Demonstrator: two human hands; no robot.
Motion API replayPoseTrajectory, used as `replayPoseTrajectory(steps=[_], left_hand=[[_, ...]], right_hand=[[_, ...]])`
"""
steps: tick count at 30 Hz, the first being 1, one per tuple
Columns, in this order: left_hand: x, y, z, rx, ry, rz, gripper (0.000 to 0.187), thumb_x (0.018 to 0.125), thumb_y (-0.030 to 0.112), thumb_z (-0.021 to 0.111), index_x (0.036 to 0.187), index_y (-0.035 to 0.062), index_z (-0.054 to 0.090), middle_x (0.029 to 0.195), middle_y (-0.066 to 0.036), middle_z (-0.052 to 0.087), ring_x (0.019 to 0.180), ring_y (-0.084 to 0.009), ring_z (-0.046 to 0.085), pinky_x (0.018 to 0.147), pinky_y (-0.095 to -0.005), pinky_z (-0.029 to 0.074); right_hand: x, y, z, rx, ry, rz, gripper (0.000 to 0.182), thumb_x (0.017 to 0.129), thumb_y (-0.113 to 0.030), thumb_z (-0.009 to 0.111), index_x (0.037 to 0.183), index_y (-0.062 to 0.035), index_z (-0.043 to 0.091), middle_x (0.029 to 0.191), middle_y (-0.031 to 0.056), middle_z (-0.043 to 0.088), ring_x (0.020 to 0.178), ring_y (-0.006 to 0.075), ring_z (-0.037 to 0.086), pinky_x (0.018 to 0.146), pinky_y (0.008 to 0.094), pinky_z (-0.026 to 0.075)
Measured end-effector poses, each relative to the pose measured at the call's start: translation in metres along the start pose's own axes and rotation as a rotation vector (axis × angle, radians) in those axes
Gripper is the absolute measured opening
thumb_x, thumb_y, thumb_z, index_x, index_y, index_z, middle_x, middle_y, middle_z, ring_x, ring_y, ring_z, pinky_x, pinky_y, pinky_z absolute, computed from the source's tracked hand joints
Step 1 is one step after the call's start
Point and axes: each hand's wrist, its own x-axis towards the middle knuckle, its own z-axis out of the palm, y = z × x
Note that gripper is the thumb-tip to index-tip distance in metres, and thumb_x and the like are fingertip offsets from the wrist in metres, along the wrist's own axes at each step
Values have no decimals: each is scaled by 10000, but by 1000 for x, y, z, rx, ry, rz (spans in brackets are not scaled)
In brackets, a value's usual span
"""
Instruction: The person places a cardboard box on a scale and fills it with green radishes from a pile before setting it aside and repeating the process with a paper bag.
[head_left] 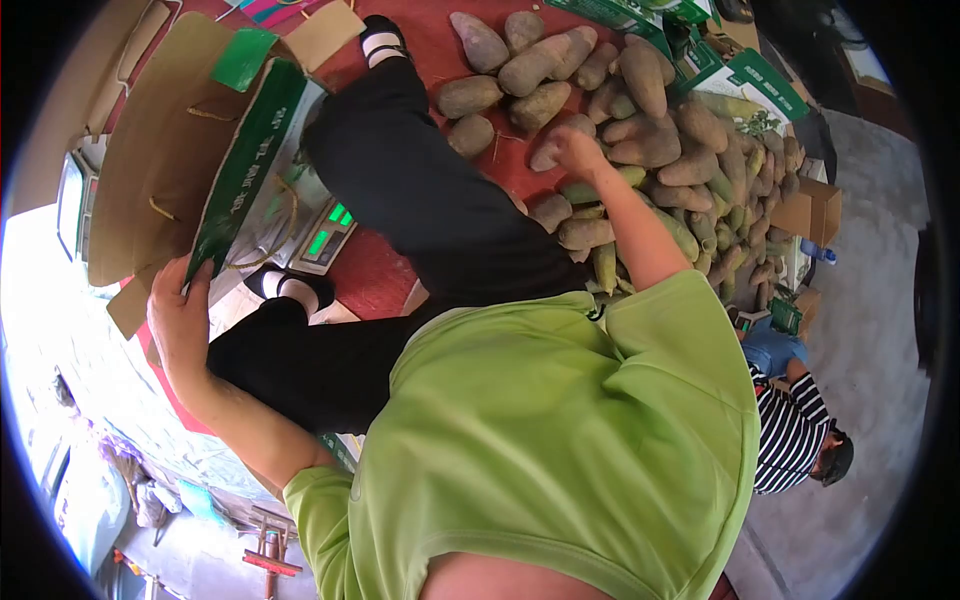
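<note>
"Two things are held, yes?"

"Yes, the left hand grasps the edge of the cardboard box, at left; the right hand grasps one tuber, just left of the big pile."

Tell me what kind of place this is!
Maybe a packing place: I see a big pile of vegetables, a cardboard box and a scale with lit green screens.

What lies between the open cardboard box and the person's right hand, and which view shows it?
In the head view, a black-trousered leg, red floor and a brown vegetable lie between the box and right hand.
</note>
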Motion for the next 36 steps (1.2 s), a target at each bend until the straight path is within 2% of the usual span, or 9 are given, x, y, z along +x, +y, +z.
replayPoseTrajectory(steps=[3, 7, 13, 17, 18, 25, 31, 33, 36], left_hand=[[2, -1, 0, -10, -6, -38, 166, 836, 137, 628, 963, 35, 661, 850, -131, 627, 817, -282, 592, 748, -343, 446], [3, -7, 3, -37, 23, -50, 159, 836, 138, 631, 949, 32, 664, 849, -136, 630, 816, -273, 597, 749, -338, 447], [3, 3, -1, 45, 17, -15, 157, 831, 158, 633, 920, 32, 663, 823, -120, 627, 792, -281, 581, 725, -345, 439], [3, 6, -2, 83, 23, -20, 149, 820, 166, 635, 902, 46, 669, 809, -114, 623, 810, -291, 580, 725, -361, 442], [2, 8, -2, 87, 37, -35, 151, 812, 171, 639, 908, 61, 680, 818, -110, 626, 823, -296, 582, 730, -373, 447], [0, 11, -5, 115, 41, -26, 151, 811, 181, 641, 920, 97, 705, 833, -77, 640, 847, -276, 584, 742, -386, 461], [-3, 10, -6, 102, 30, -48, 150, 806, 191, 635, 894, 105, 719, 828, -65, 651, 862, -273, 578, 747, -396, 462], [-3, 12, -7, 96, 8, -12, 150, 801, 175, 628, 899, 109, 720, 825, -63, 651, 865, -269, 576, 744, -397, 461], [-4, 14, -8, 90, 16, -19, 156, 797, 161, 623, 905, 105, 721, 822, -62, 650, 868, -266, 574, 738, -398, 459]], right_hand=[[-46, 27, 19, -101, -259, 219, 382, 764, -170, 653, 1136, -110, 590, 1117, 166, 617, 1074, 340, 570, 888, 422, 478], [-93, 43, 42, -388, -489, 326, 610, 721, -117, 703, 1274, -201, 460, 1335, 74, 461, 1259, 305, 430, 954, 475, 450], [-113, 39, 57, -574, -591, 332, 701, 719, -98, 716, 1327, -243, 399, 1362, 21, 442, 1294, 237, 395, 968, 478, 380], [-112, 38, 65, -642, -544, 330, 567, 769, -90, 664, 1279, -240, 465, 1318, 13, 463, 1280, 234, 405, 959, 471, 372], [-113, 46, 72, -669, -518, 289, 636, 712, -107, 717, 1276, -221, 445, 1270, 29, 480, 1262, 245, 426, 937, 472, 413], [-118, 25, 60, -651, -480, 300, 645, 667, -81, 736, 1234, -211, 458, 1283, 46, 460, 1258, 278, 416, 929, 484, 431], [-108, 6, 36, -453, -397, 358, 770, 567, -76, 811, 1245, -191, 464, 1248, 88, 476, 1206, 318, 440, 923, 476, 445], [-96, 17, 35, -187, -111, 288, 808, 534, -82, 836, 1246, -157, 462, 1195, 125, 502, 1162, 359, 455, 918, 467, 443], [-58, 3, 13, -6, 116, 84, 760, 553, -80, 831, 1225, -119, 478, 1174, 146, 525, 1102, 379, 484, 901, 456, 441]])
